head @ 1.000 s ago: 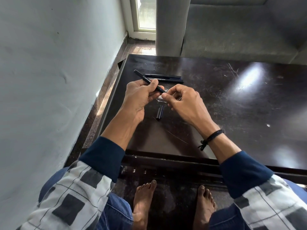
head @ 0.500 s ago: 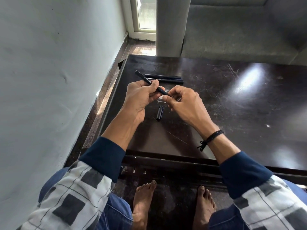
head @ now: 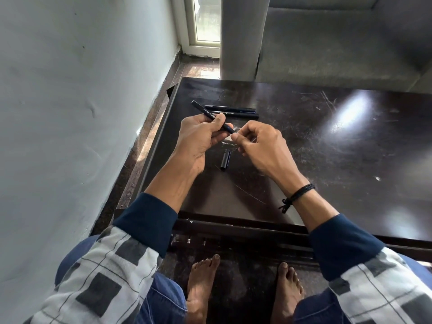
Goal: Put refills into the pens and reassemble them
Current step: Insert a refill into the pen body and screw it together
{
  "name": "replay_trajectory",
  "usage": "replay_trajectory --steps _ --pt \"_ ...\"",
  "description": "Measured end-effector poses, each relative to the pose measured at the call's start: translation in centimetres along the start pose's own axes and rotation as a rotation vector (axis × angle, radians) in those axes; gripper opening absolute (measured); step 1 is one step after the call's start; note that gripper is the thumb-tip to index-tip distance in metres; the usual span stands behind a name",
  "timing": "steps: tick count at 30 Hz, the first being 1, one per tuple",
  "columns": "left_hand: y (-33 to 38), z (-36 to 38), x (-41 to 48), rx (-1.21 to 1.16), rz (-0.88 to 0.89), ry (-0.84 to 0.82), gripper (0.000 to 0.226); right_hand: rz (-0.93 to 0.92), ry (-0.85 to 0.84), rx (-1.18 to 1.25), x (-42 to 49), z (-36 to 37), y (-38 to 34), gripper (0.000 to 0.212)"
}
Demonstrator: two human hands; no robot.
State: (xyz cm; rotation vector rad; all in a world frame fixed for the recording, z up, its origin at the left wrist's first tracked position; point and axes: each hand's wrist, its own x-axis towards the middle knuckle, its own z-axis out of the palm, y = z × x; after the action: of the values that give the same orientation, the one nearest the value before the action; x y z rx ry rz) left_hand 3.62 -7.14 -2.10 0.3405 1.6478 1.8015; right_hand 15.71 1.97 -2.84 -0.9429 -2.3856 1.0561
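closest to you, your bare feet [head: 203,284] rest on the floor under the desk [head: 327,148], and your knees sit against its near edge, so both forearms reach over the top with no stretch. a little way in, the cap [head: 225,160] lies alone on the desk right below your hands, apart from everything else; parked there it is probably the last piece to go on, within easy reach of either hand. above it, your left hand [head: 198,139] is closed round the barrel [head: 205,112], thumb on top, holding it slanted with its closed end pointing away to the left and its open end aimed at the other hand, which lines the bore up for loading. your right hand [head: 261,148] has its fingers curled, with thumb and forefinger pinching a small pale piece right at that open end; it looks like the refill [head: 231,136], though the fingers hide most of it and you cannot tell how far in it sits. judging by this, you are at the feeding step, and the cap is not yet on. just beyond your hands, two pens [head: 233,113] lie side by side, touching, set out of the working space. past the desk stands a grey sofa [head: 339,43].
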Motion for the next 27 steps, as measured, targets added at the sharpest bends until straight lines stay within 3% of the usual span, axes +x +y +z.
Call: replay_trajectory --steps 27 --pt "-0.33 0.08 0.1 0.004 0.001 -0.013 0.012 0.001 -0.019 -0.021 -0.05 0.08 -0.16 0.025"
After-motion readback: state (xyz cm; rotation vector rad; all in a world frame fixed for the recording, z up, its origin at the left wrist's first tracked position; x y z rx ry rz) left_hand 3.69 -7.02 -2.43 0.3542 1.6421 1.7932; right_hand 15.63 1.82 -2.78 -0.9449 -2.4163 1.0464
